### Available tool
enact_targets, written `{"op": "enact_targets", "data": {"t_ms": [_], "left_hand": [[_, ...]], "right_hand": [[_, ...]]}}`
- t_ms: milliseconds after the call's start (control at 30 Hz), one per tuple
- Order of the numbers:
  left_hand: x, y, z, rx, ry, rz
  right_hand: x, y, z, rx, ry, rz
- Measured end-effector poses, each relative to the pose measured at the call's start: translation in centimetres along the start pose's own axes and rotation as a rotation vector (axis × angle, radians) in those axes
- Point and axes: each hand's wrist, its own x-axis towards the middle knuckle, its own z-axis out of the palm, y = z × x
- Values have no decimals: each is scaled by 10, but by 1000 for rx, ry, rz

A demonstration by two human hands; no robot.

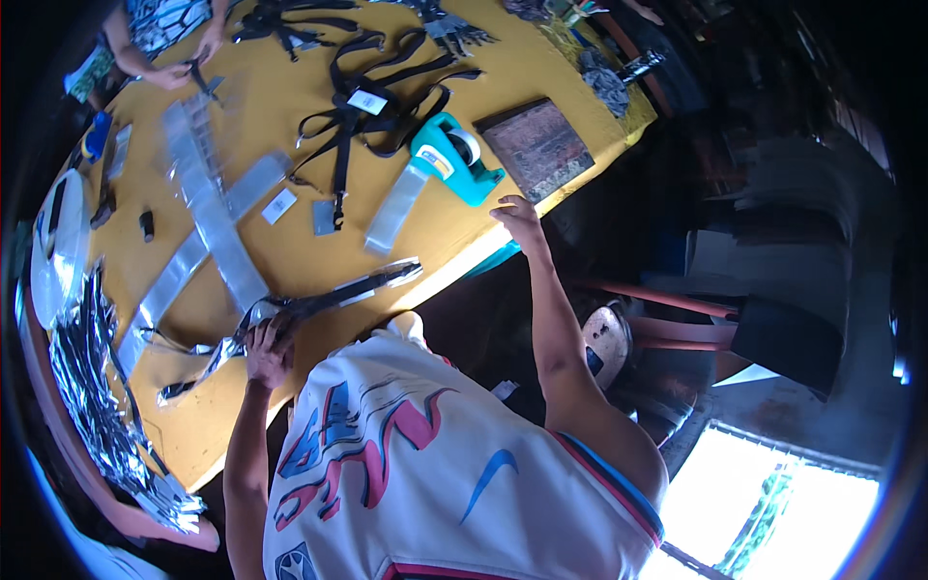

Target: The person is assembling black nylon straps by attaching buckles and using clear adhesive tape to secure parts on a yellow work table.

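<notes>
At the near edge of the yellow table, my left hand [269, 353] is closed over a bundled black strap [338, 296] in shiny clear plastic. The bundle lies slanted on the tabletop, and its loose ends trail off to the left. My right hand [519, 218] hovers by the table's edge with fingers slightly bent and apart, seemingly holding nothing. Just beyond it stands a teal tape dispenser [474, 184] with a roll of clear tape. Beside the dispenser lies a flat clear plastic sleeve [394, 215].
Black harness-like straps [391, 121] with a white tag spread across the table [290, 232]. Long clear plastic strips [208, 213] cross at left. A dark rectangular board [536, 145] lies right. Silvery packed straps [97, 387] pile at the left edge. Another person's hands [188, 63] handle a dark piece.
</notes>
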Motion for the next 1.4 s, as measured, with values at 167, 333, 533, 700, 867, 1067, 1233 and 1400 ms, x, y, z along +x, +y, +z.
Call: {"op": "enact_targets", "data": {"t_ms": [167,333,533,700,867,1067,1233,1400], "left_hand": [[0,-3,-4,-22,-15,29],[0,-3,-6,-37,-54,11],[-9,-10,7,-38,-46,4],[-10,-7,2,-58,-18,27],[-3,-3,-7,-49,-78,7],[-2,-2,-10,-66,-51,4],[-3,0,-11,-58,-56,-3],[-6,-5,-6,-51,-93,-8]], "right_hand": [[-93,-90,40,716,-154,104],[-126,-134,97,773,-375,-8],[-160,-177,153,598,-418,-155],[-171,-199,175,559,-463,-192],[-167,-199,197,502,-496,-154],[-152,-170,245,232,-615,-108],[-151,-149,278,267,-764,138],[-151,-140,284,272,-857,334]]}}
